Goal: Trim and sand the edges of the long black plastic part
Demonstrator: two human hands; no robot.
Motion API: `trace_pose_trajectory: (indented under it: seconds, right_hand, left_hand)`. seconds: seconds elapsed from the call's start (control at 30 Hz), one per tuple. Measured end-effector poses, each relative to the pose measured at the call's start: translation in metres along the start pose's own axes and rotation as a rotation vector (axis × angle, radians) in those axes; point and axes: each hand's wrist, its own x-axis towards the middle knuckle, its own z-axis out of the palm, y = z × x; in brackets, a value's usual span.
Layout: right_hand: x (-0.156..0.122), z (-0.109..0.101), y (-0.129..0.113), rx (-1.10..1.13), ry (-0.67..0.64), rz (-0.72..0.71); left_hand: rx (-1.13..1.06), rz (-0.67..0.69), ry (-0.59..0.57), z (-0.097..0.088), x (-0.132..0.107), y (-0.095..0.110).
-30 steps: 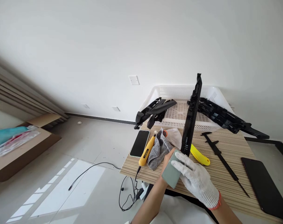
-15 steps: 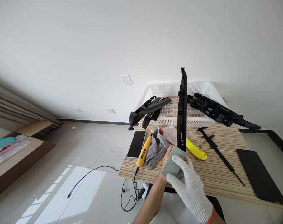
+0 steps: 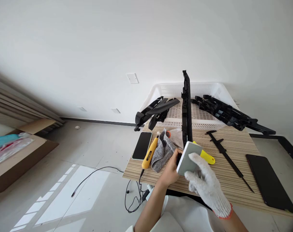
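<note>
My bare left hand (image 3: 170, 168) is closed around the lower end of a long black plastic trim piece (image 3: 186, 109), which stands up and away from me over the basket's front edge. A white knitted glove with a red cuff covers my right hand (image 3: 205, 182). Its fingers grip a flat grey-green block (image 3: 188, 158) with a pale edge. The block is close to the trim piece's near end and hides part of it; whether they touch I cannot tell. Beside my left hand lies a grey cloth (image 3: 161, 154). A yellow-handled cutter (image 3: 207, 157) lies partly behind the block.
A white basket (image 3: 199, 125) at the back of the table holds more black trim pieces (image 3: 229, 114), jutting out both sides. On the table are a yellow corded pen tool (image 3: 150, 154), a phone (image 3: 141, 146), black calipers (image 3: 225, 153) and a larger dark phone (image 3: 269, 182). Cables (image 3: 134, 201) hang at the left.
My right hand has moved the block right and slightly up, tilting it and uncovering my left hand. The trim piece has shifted slightly left. The view has moved a little.
</note>
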Motion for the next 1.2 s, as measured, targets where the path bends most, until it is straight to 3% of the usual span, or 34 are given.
trace_pose_trajectory:
  seconds: [0.1, 0.23, 0.33, 0.47, 0.57, 0.7, 0.83, 0.93, 1.07, 1.2]
  right_hand:
    - [0.009, -0.001, -0.007, 0.017, 0.000, -0.027]
    - [0.022, 0.000, -0.015, 0.019, 0.123, -0.076]
    - [0.025, 0.001, -0.015, -0.011, -0.009, -0.018]
    - [0.024, 0.003, -0.015, 0.060, 0.087, -0.043]
    - [0.022, 0.003, -0.017, 0.001, -0.038, -0.003]
    - [0.022, 0.000, -0.017, -0.044, 0.015, -0.085]
    - [0.023, -0.004, -0.015, -0.051, -0.159, -0.044]
    - [0.023, -0.005, -0.016, -0.041, -0.030, -0.080]
    - [0.020, -0.003, -0.015, -0.094, -0.128, -0.016]
    - [0.019, 0.000, -0.012, -0.095, -0.054, -0.050]
  left_hand:
    - [-0.023, 0.048, -0.102, 0.002, -0.001, -0.009]
    - [0.066, 0.084, -0.136, 0.005, -0.003, -0.014]
    - [0.056, 0.063, -0.205, 0.005, -0.003, -0.012]
    - [0.019, 0.064, -0.145, 0.004, -0.002, -0.005]
    - [-0.021, 0.022, -0.171, 0.001, -0.004, -0.002]
    - [0.014, -0.051, -0.099, -0.003, -0.008, -0.004]
    - [-0.084, -0.062, -0.070, -0.005, -0.011, -0.005]
    - [-0.113, -0.065, -0.020, -0.004, -0.011, -0.005]
    - [-0.092, -0.118, -0.023, -0.002, -0.012, -0.005]
    - [-0.087, -0.094, -0.025, -0.001, -0.012, -0.001]
